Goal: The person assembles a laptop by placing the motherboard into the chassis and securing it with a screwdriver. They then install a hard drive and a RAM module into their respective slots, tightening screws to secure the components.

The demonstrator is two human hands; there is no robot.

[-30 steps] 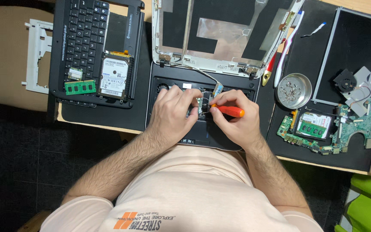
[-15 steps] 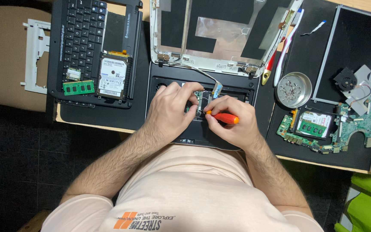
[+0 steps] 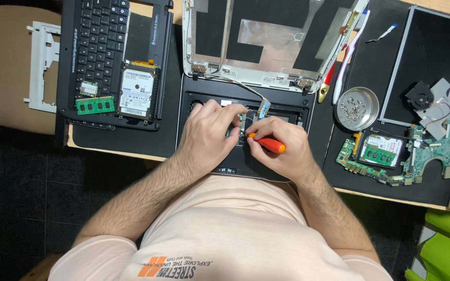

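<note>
A black laptop base [image 3: 199,130] lies open on the desk in front of me, its lid shell [image 3: 266,41] stripped behind it. My left hand [image 3: 209,132] rests flat on the base, fingers pressing near a small green board [image 3: 246,122] inside. My right hand [image 3: 279,148] grips an orange-handled screwdriver [image 3: 269,144], its tip pointing left into the base beside my left fingers. The tip itself is hidden by my fingers.
A keyboard panel [image 3: 100,41] at the left carries a hard drive [image 3: 136,96] and a green memory stick [image 3: 96,105]. A round metal dish of screws [image 3: 358,108], a motherboard [image 3: 391,153], a fan [image 3: 423,99] and a screen panel [image 3: 433,52] lie at the right.
The right hand has drawn the screwdriver slightly down and left, closer to the left hand. The left hand stays on the laptop base.
</note>
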